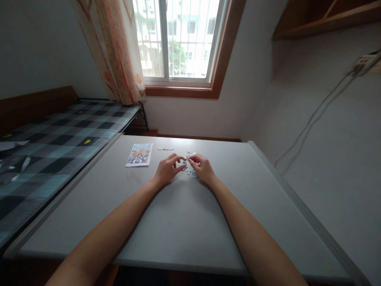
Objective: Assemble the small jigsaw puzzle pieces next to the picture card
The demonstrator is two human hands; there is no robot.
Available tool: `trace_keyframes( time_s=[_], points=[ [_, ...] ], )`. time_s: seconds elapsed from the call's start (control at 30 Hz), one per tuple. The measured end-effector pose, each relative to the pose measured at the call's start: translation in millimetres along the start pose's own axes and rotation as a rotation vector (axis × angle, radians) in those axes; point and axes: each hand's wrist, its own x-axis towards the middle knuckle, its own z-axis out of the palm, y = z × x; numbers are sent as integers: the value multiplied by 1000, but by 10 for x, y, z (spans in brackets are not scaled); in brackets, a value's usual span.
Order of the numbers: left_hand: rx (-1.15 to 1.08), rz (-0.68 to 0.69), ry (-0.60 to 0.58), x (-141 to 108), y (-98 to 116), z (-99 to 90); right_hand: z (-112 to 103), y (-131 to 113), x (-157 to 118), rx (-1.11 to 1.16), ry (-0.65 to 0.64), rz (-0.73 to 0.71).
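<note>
Small puzzle pieces (pixel 192 173) lie loosely heaped on the grey-white table around and between my hands. My left hand (pixel 170 168) is curved with thumb and index finger around a small puzzle piece (pixel 184 161). From the right, my right hand (pixel 202 167) pinches at the same spot, its fingertips close to those of the left; part of the heap is hidden behind it. Beyond my left hand a short row of joined pieces (pixel 165 149) lies flat. A printed picture sheet (pixel 139 155) with a colourful cartoon scene rests to the left of that row.
The table (pixel 178 222) reaches toward a wall with a window (pixel 178 43) and a curtain (pixel 119 59). A bed with a checked cover (pixel 59 139) stands along the left. On the right wall are a shelf (pixel 327 24), a socket and a hanging cable (pixel 312 115).
</note>
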Motion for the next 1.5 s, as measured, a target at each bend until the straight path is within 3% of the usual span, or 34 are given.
trace_keyframes(
  time_s=[0.23,0.5,0.87,1.5],
  points=[
    [12,-27,29,4,-11,12,-11,-52,-5,-51,-17,-104],
    [-5,66,-61,-12,3,5,-16,-45,1,-64,-16,-111],
    [-15,63,-42,-6,1,0,30,-3,1,127,-13,42],
    [-9,48,-47,-14,-7,1,21,10,18,132,10,47]
  ],
)
